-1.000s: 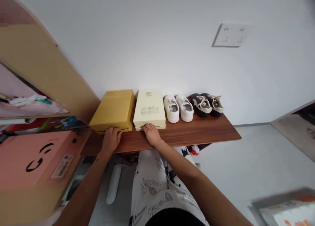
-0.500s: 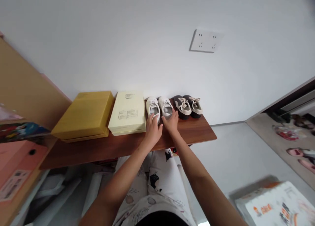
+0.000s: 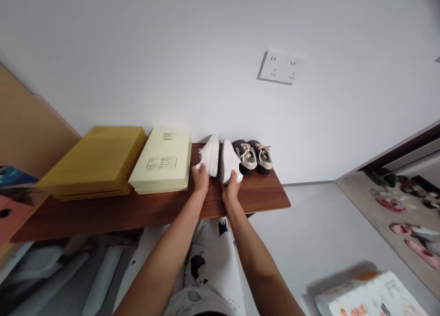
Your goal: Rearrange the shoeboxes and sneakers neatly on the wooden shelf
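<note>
My left hand (image 3: 200, 179) grips the heel of one white sneaker (image 3: 209, 154), and my right hand (image 3: 231, 188) grips the heel of the other white sneaker (image 3: 227, 160). Both shoes are tipped up on their sides, soles facing each other, just above the brown wooden shelf (image 3: 144, 209). A pair of dark sneakers with beige laces (image 3: 254, 156) stands right of them against the wall. A pale cream shoe box (image 3: 162, 160) lies left of my left hand, with a mustard-yellow box (image 3: 92, 163) beyond it.
A white wall with a socket plate (image 3: 281, 67) rises behind the shelf. A tan cabinet side (image 3: 24, 128) stands at the left. White floor spreads to the right, with a printed package (image 3: 371, 297) at the bottom right and shoes on a low rack (image 3: 409, 215).
My hands left the two boxes, moved right to the white sneakers, closed on their heels and tipped them up off the shelf. The view swung right.
</note>
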Demonstrator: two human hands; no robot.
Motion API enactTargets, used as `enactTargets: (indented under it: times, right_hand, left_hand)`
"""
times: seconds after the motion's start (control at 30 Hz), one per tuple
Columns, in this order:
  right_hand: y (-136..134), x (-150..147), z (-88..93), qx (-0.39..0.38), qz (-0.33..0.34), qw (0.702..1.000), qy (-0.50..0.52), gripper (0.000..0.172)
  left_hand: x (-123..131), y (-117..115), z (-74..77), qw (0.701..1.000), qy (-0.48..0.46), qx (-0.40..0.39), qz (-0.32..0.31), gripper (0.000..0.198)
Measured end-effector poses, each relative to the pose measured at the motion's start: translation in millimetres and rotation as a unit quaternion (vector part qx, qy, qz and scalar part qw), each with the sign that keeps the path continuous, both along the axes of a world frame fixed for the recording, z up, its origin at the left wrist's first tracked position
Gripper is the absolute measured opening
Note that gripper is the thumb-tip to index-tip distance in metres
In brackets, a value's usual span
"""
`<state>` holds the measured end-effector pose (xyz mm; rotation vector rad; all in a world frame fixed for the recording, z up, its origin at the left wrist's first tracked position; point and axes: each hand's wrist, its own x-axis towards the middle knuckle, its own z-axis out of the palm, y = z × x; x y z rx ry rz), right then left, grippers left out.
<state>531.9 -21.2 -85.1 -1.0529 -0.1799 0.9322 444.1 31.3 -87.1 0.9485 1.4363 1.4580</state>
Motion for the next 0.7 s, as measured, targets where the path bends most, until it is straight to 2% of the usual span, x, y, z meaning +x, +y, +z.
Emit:
enactTargets:
  times: [0.1, 0.17, 0.23, 0.33, 0.37, 0.4, 0.43, 0.47, 0.53, 0.6, 0.63, 0.7]
  right_hand:
    - [9, -2, 3.4, -0.005, 0.006, 1.000, 0.010, 0.060]
    - [13, 1, 4.3, -0.008, 0.017, 1.000, 0.001, 0.058]
    - [7, 11, 2.6, -0.033, 0.056, 0.998, 0.001, 0.056]
    - [-21, 44, -3.5, -0.123, 0.206, 0.970, -0.034, 0.056]
    - [-33, 60, -5.2, -0.143, 0.263, 0.951, -0.080, 0.055]
    - [-43, 78, -6.0, -0.161, 0.282, 0.935, -0.143, 0.053]
    - [-52, 97, -5.3, -0.162, 0.252, 0.929, -0.216, 0.049]
    - [-57, 117, -3.0, -0.155, 0.182, 0.925, -0.295, 0.045]
    - [-53, 151, 6.2, -0.144, 0.041, 0.886, -0.439, 0.037]
    - [-34, 176, 16.9, -0.162, -0.055, 0.817, -0.551, 0.038]
    - [-21, 185, 21.0, -0.175, -0.061, 0.787, -0.589, 0.041]
    - [3, 196, 24.9, -0.185, -0.036, 0.766, -0.615, 0.044]
  left_hand:
    - [6, 3, 1.4, 0.994, -0.087, -0.066, 0.023, 0.013]
    - [5, 4, 6.3, 0.993, -0.080, -0.080, 0.033, 0.014]
    - [2, -4, 10.6, 0.992, -0.058, -0.099, 0.042, 0.021]
    - [-5, -40, 9.5, 0.996, 0.006, -0.090, 0.015, 0.041]
    - [-6, -57, 7.2, 0.997, 0.051, -0.054, 0.003, 0.047]
    - [-5, -73, 4.8, 0.994, 0.112, -0.005, 0.000, 0.052]
    - [-1, -87, 3.2, 0.985, 0.168, 0.045, -0.010, 0.054]
    - [7, -98, 3.3, 0.974, 0.206, 0.090, -0.036, 0.052]
    - [36, -106, 10.6, 0.950, 0.237, 0.165, -0.119, 0.043]
    - [78, -92, 26.7, 0.922, 0.237, 0.204, -0.229, 0.038]
    - [101, -80, 36.6, 0.908, 0.243, 0.202, -0.276, 0.041]
    - [142, -51, 56.6, 0.888, 0.289, 0.145, -0.327, 0.049]
